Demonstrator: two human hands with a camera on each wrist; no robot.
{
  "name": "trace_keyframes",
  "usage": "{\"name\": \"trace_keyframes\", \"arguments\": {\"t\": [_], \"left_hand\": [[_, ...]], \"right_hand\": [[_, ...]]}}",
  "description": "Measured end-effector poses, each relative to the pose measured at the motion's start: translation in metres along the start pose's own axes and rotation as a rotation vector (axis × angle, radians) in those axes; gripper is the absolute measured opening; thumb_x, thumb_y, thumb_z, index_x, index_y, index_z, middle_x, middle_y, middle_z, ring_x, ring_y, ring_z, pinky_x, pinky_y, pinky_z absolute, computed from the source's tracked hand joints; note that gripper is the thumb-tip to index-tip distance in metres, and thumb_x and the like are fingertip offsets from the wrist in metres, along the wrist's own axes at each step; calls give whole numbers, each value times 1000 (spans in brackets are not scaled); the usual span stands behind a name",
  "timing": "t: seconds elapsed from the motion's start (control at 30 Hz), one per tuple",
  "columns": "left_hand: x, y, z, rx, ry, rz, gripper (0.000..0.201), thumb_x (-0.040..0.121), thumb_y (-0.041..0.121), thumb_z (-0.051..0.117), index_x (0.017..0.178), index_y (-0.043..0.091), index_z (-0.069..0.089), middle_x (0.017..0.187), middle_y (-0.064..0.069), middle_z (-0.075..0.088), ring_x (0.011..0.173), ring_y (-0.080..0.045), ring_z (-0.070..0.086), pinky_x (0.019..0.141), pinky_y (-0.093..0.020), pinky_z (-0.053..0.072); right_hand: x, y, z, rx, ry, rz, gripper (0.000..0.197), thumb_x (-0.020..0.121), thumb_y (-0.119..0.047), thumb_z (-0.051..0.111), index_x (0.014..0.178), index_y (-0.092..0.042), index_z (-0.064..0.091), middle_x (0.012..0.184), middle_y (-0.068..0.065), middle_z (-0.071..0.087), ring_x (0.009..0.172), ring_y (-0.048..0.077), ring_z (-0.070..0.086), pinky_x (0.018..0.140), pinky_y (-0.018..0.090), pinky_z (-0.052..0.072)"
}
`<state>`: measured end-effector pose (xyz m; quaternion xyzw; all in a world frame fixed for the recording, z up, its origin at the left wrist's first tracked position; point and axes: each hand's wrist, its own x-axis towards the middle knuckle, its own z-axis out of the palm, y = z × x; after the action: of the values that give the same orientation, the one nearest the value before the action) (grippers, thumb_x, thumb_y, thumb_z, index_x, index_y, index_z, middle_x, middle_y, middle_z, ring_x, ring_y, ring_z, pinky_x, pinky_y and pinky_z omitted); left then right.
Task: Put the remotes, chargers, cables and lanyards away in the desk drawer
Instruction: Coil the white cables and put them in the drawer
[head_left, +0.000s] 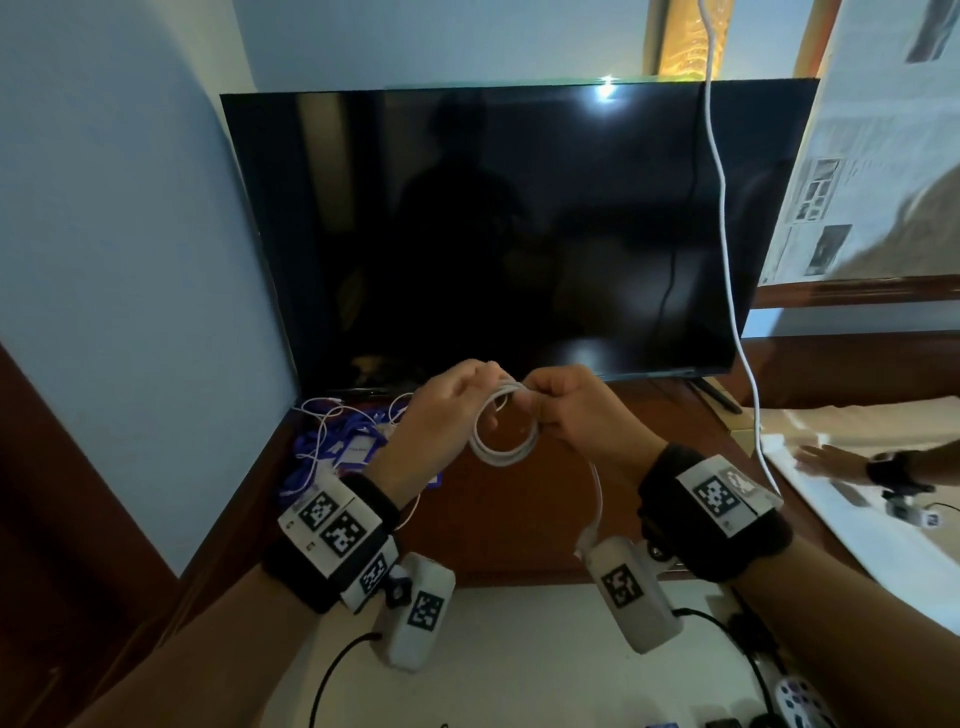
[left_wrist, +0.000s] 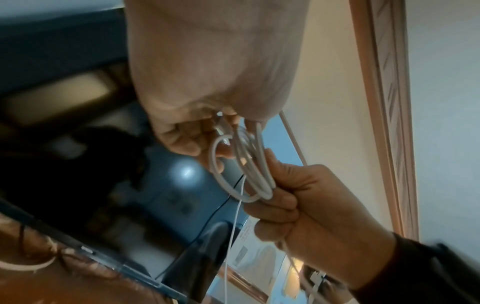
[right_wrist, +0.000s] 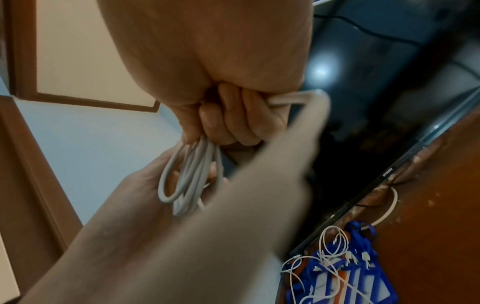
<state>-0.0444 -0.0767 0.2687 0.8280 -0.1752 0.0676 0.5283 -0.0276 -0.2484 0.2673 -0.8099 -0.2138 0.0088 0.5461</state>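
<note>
Right wrist view: a blurred pale band (right_wrist: 259, 185) close to the lens blocks most of my left hand (right_wrist: 124, 205). Can't tell what it is. Lanyards (right_wrist: 337, 277) are cut off at the bottom edge. In the head view, my left hand (head_left: 441, 415) partly hides them.

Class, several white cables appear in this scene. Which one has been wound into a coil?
The thick white cable held between the left hand and right hand. The thin white cables lie loose and tangled on the desk among blue lanyards; another hangs straight before the TV.
</note>
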Motion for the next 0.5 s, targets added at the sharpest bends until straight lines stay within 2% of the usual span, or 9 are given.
{"name": "trace_keyframes", "arguments": {"t": [0.07, 0.1, 0.13, 0.2, 0.27, 0.37, 0.43, 0.5], "left_hand": [[-4, -2, -2, 15, -5, 70, 50, 90, 52, 39, 111, 15, 66, 85, -4, 63, 77, -11, 59, 74, -32, 47], [-4, -5, -4, 40, -17, 81, 53, 87, 52, 42, 117, 15, 65, 91, -1, 65, 84, -7, 61, 78, -27, 48], [-5, -6, -5, 66, -30, 78, 55, 85, 51, 47, 124, 16, 62, 99, 2, 67, 92, -3, 62, 85, -24, 49], [-6, -8, -8, 97, -42, 51, 51, 86, 43, 56, 130, 16, 57, 110, 3, 68, 103, -4, 62, 94, -26, 49], [-6, -8, -8, 5, -29, 17, 38, 88, 30, 60, 124, 17, 62, 105, 2, 71, 99, -5, 66, 92, -28, 51], [-7, -8, -4, -205, -16, -86, 24, 89, 17, 60, 112, 14, 68, 96, -5, 74, 93, -15, 70, 89, -36, 55], [-8, -10, -2, -242, -18, -152, 17, 90, 14, 60, 104, 16, 70, 92, -6, 74, 92, -20, 71, 91, -43, 54], [-8, -13, -2, -229, -9, -169, 14, 89, 11, 60, 97, 19, 70, 86, -5, 74, 88, -22, 71, 91, -46, 54]], "right_hand": [[0, 4, -3, 30, 19, 14, 20, 98, -17, 49, 84, -7, 58, 59, -3, 44, 40, 2, 36, 40, 10, 29], [0, 5, -4, 35, 26, 15, 20, 98, -17, 49, 84, -7, 58, 60, -2, 45, 41, 1, 37, 41, 10, 30], [0, 6, -6, 41, 31, 15, 20, 98, -16, 49, 82, -8, 58, 60, -2, 46, 41, 1, 38, 41, 10, 30], [-1, 7, -7, 61, 46, 13, 21, 98, -17, 49, 80, -11, 58, 61, -3, 47, 42, 1, 40, 42, 10, 31], [0, 9, -6, 101, 71, 16, 20, 98, -17, 49, 83, -10, 59, 61, -2, 48, 43, 1, 40, 42, 10, 32], [1, 14, 0, 179, 101, 32, 20, 98, -17, 50, 89, -2, 60, 57, -5, 47, 41, 1, 38, 41, 11, 31], [1, 20, 2, 215, 89, 55, 19, 98, -16, 50, 91, -1, 59, 52, -10, 46, 39, 1, 37, 40, 11, 30], [0, 24, 1, 257, 52, 77, 16, 96, -17, 53, 91, -2, 59, 54, -8, 47, 41, 2, 36, 40, 14, 30]]}}
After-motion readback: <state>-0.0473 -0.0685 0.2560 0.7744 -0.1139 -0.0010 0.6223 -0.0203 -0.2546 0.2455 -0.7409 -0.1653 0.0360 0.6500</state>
